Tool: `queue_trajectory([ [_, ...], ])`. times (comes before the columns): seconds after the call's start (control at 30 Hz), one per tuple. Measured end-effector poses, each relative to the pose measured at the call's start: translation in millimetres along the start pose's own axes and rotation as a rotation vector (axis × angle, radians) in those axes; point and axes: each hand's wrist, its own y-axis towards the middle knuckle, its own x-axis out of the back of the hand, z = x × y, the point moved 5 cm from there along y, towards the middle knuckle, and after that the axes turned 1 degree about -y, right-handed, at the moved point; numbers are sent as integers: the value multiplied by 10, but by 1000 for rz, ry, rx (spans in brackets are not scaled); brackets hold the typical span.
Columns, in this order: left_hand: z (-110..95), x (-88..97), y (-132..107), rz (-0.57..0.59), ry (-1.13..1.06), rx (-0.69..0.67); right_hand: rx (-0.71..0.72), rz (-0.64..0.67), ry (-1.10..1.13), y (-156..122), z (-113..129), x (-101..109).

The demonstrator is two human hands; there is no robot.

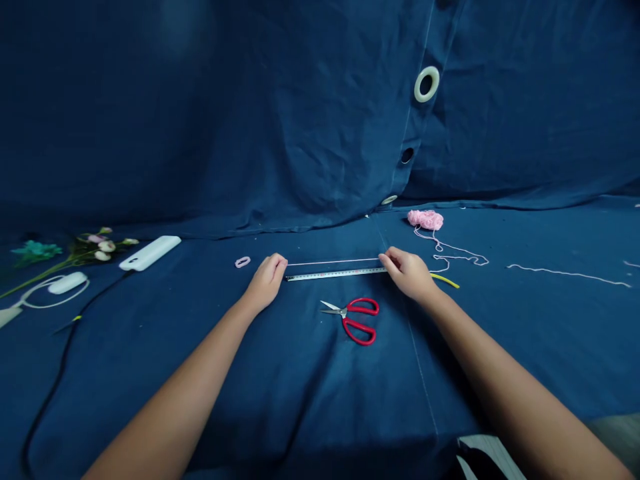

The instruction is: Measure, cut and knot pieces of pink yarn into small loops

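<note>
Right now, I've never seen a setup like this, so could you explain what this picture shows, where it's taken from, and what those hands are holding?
There's no machine here, and this one picture comes from a camera worn on a person's head, looking forward and down. You see their bare left hand and right hand. Between them lie a measuring tape and a taut strand of pink yarn. The hands are at the ends of both, but I can't tell exactly what they grip. Nearby are red-handled scissors and a ball of pink yarn, all on dark blue cloth.
</note>
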Motion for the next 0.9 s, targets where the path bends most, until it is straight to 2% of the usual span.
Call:
queue_trajectory([
  [0.17,64,15,-26,71,18,-17,-107,27,-45,55,-271,-4],
  [0.27,36,41,-49,47,25,-27,-159,30,-56,64,-350,-11],
  [0.37,28,54,-54,10,24,-17,-208,31,-66,73,-378,-11],
  [0.57,72,19,-19,30,76,-30,-312,24,-131,83,-421,-1],
  [0.9,32,-20,15,50,123,-54,-330,30,-211,61,-416,-10],
])
